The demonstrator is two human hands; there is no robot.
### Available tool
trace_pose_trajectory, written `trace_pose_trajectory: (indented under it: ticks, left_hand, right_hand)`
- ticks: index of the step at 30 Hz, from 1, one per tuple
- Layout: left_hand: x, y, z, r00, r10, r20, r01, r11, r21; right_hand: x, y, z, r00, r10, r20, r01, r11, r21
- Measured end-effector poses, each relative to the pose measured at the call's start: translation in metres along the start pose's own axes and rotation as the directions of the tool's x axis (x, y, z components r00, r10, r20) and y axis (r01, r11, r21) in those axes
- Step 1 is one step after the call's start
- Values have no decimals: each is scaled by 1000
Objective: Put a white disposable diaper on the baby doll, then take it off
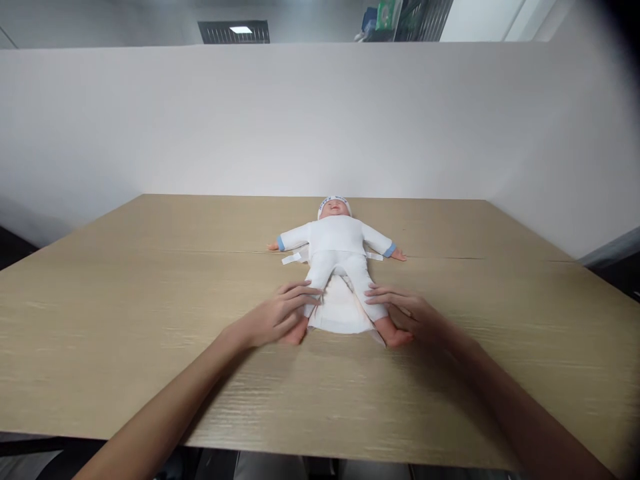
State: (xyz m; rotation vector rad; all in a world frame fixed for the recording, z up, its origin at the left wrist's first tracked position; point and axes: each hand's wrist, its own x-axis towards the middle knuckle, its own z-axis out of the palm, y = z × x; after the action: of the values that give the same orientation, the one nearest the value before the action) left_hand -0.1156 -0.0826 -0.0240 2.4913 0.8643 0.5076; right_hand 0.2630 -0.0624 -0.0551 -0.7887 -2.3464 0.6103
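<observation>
A baby doll [336, 233] in a white top, white trousers and a white printed cap lies on its back with arms and legs spread. Beneath its hips and between its legs is an opened white diaper [343, 310], its tabs sticking out on both sides of the waist. My left hand [285, 313] rests on the doll's leg at the left, fingers stretched across the trouser leg. On the other leg lies my right hand [405, 310], its fingers extended over the lower trouser leg near the bare foot. My right thumb is partly hidden.
The doll lies on a wide wood-grain table [150, 320], with a seam running across it. A pale partition [300, 120] stands along the far edge, and another [565, 153] on the right. The table's near edge is close to my forearms.
</observation>
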Motion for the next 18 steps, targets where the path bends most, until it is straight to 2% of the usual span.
trace_pose_trajectory:
  ticks: [4,7,10,13,16,18]
  left_hand:
    - [7,19,14,993,-89,-77,95,993,70]
    - [13,27,28,981,-127,-144,152,972,181]
    - [17,31,36,973,-141,-181,187,945,270]
    - [21,31,30,968,-160,-194,206,946,249]
    - [28,31,12,946,-246,-209,275,954,122]
    - [37,29,-3,932,-283,-227,298,954,35]
  right_hand:
    - [2,-31,10,997,77,18,-72,977,-202]
    - [1,-48,29,995,88,-45,-98,914,-394]
    - [2,-55,44,991,89,-100,-127,859,-496]
    - [9,-55,44,986,120,-116,-162,851,-500]
    - [25,-49,32,982,127,-142,-176,889,-423]
    - [40,-42,23,975,89,-205,-160,917,-366]
